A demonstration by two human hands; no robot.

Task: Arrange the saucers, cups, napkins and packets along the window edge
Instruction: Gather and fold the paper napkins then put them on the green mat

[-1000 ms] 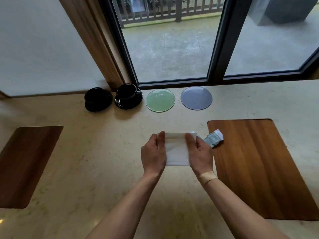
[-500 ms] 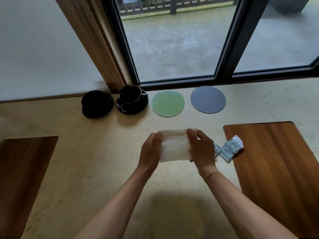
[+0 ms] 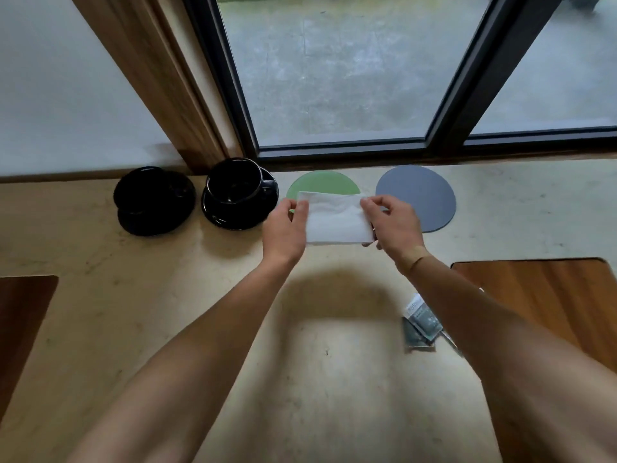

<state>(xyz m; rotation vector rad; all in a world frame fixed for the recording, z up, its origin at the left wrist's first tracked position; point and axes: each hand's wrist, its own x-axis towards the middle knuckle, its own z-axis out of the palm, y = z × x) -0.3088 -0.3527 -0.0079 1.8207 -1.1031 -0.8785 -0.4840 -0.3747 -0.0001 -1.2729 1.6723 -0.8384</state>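
A folded white napkin hangs over the green round saucer by the window. My left hand pinches its left edge and my right hand pinches its right edge. To the right lies a grey round saucer. On the left a black cup stands on a black saucer, and beside it a second black cup on its saucer. Grey-green packets lie on the table near my right forearm.
The window frame runs along the table's far edge, with a wooden post at the left. Wooden placemats lie at the right and at the left of the beige stone table.
Both hands have carried the napkin away from me, from the middle of the table to above the green saucer. The packets have stayed behind.
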